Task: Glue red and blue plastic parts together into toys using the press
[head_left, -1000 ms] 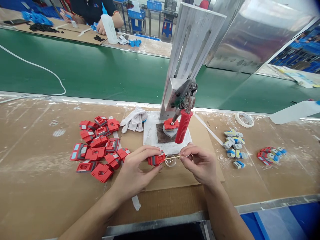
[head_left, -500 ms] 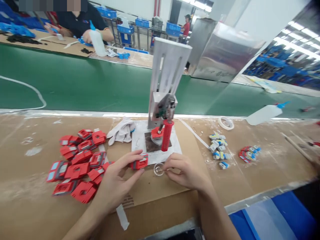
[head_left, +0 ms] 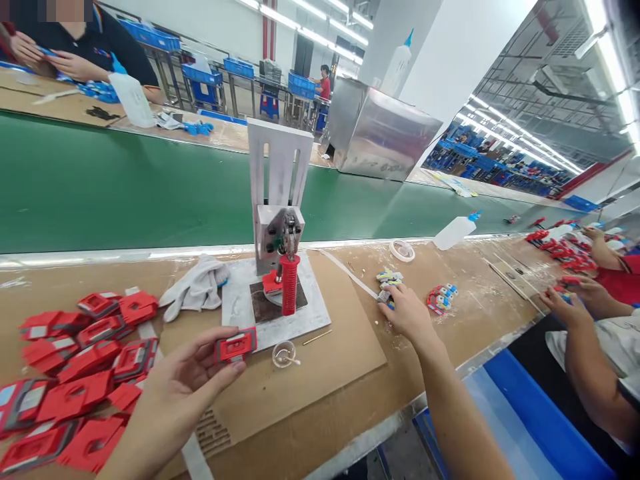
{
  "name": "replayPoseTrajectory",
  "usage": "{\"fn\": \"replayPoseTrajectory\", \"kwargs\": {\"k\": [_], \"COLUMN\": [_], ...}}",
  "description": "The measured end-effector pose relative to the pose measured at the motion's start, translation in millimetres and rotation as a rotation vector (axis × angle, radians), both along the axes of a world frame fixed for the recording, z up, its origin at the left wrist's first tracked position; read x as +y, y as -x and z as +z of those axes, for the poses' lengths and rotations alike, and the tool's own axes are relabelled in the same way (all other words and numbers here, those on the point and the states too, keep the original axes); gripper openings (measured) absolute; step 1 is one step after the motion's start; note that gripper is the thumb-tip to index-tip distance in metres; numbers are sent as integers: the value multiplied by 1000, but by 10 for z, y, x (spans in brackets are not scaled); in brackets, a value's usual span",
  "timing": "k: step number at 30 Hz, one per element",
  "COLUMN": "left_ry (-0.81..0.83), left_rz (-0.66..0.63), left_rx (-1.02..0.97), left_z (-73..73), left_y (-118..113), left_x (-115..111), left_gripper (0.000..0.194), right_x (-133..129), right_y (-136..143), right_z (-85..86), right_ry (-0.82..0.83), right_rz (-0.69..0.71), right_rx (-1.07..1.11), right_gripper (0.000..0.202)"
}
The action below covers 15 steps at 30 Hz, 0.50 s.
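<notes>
**Left hand [head_left: 183, 377] pinching a red part [head_left: 235, 345], right hand [head_left: 406, 312] reaching into small parts [head_left: 388, 276]**

Beyond the grip, the lamp-lit room [head_left: 215, 30] is stretching back. A green belt [head_left: 125, 193] is lying across the way ahead, and the brown worktable [head_left: 470, 333] is spreading under both hands. A metal press [head_left: 279, 167] is standing ahead and slightly right of the left hand, whose thumb and fingers are squeezing the red part above the cardboard sheet [head_left: 330, 380]. A red pile [head_left: 75, 393] is lying to that grip's left, a white glove [head_left: 195, 287] ahead and left, a clear dish [head_left: 277, 354] to its right. The right fingers are bending over the small parts; from this angle I cannot tell whether they are closing on one.

Compared with half a second ago, the right hand is no longer hovering by the dish; a thin stick [head_left: 317, 337] is now lying right of it. The view is taking in a co-worker's hands [head_left: 567, 310] far right.
</notes>
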<state>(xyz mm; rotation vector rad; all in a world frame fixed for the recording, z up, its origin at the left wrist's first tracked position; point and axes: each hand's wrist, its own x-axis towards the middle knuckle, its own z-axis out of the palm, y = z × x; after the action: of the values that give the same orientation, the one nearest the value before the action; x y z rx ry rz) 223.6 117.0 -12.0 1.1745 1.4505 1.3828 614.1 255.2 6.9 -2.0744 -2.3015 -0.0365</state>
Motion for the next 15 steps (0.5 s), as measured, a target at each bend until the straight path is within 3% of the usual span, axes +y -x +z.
{"fn": "replayPoseTrajectory", "kwargs": {"k": [6,9,13,15], "left_ry": [58,76,78,85], "left_rz": [-61,-109,-130,-154], "left_rx": [-191,-263,-362,-395], "left_z": [56,86,97,95], "left_y": [-66,-85,-111,-120], "left_x": [-2,-12,-17,-20], "left_gripper": [40,37,37,38], "right_x": [37,-2,-340,-600], "right_y": [102,63,222,460], "right_z": [-135,-166,-76,67], "right_ry": [17,-69,-397,-414], "right_rz": [20,42,-22,37], "right_rx": [-73,17,629,950], "right_gripper": [20,20,28,30]}}
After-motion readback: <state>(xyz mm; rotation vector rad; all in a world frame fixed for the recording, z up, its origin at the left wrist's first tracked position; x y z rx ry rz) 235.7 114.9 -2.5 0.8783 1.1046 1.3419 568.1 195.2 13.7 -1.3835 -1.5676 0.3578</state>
